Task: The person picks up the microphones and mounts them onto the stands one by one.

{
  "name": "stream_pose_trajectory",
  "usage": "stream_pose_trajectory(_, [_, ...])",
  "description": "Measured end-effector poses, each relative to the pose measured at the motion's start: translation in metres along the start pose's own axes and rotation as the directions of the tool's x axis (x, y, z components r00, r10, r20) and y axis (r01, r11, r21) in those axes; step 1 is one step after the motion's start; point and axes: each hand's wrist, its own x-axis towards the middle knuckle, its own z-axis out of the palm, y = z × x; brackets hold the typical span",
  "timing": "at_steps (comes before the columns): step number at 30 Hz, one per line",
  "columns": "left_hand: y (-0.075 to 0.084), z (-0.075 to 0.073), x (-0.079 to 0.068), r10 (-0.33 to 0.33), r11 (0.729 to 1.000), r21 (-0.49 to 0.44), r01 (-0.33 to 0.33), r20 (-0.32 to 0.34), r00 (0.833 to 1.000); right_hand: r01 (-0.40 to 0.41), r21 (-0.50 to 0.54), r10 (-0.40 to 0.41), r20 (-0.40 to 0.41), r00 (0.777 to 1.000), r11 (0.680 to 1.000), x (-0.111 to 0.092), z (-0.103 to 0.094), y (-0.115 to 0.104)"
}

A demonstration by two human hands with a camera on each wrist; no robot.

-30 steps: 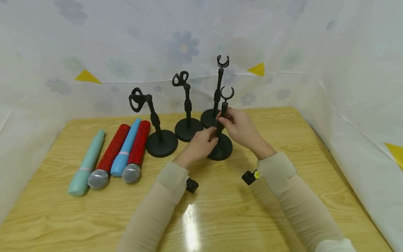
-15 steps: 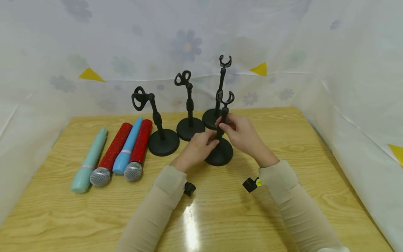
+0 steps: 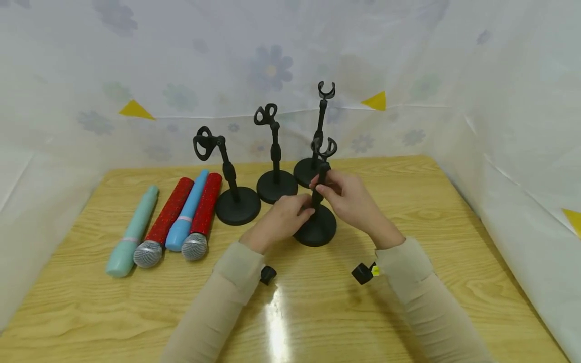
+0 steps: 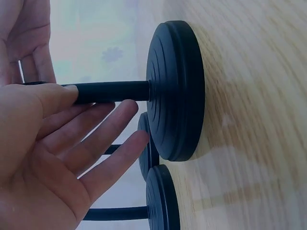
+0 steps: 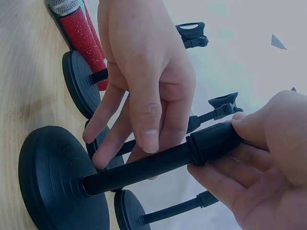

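Both hands are on the front black microphone stand [image 3: 316, 228], which stands upright with its U-shaped clip on top. My left hand [image 3: 283, 217] pinches the lower pole between thumb and fingers; in the left wrist view its other fingers spread near the round base [image 4: 175, 91]. Higher up, my right hand [image 3: 351, 204] grips the thick collar [image 5: 213, 143] of the pole. Close behind the held stand is another microphone stand [image 3: 320, 118], its base partly hidden. Two more stands, one in the middle [image 3: 276, 186] and one at left [image 3: 238, 206], have tilted clips.
Left on the wooden table [image 3: 308, 312] lie a mint microphone [image 3: 131, 234], a blue microphone [image 3: 185, 219] and two red glittery microphones [image 3: 170, 212] with silver mesh heads. A white flowered sheet [image 3: 218, 65] hangs behind the table and along its sides.
The held stand has moved toward me, away from the stand behind it, with both hands keeping their hold. The microphones and other stands stay where they were.
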Motion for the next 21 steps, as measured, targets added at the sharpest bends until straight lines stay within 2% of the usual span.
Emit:
stream_pose_trajectory(6, [0.0, 0.003, -0.004, 0.045, 0.998, 0.052, -0.042, -0.059, 0.997, 0.023, 0.026, -0.023, 0.019, 1.0, 0.999, -0.006, 0.002, -0.001])
stream_pose_trajectory(13, [-0.004, 0.007, -0.007, 0.122, 0.988, 0.108, -0.107, -0.147, 0.982, 0.048, 0.03, -0.047, -0.01, 0.999, 0.998, -0.011, 0.008, -0.001])
stream_pose_trajectory(21, [-0.001, 0.004, -0.013, 0.087, 0.992, 0.106, -0.074, -0.121, 0.989, 0.059, 0.034, -0.058, -0.033, 0.998, 0.998, -0.012, 0.01, 0.0])
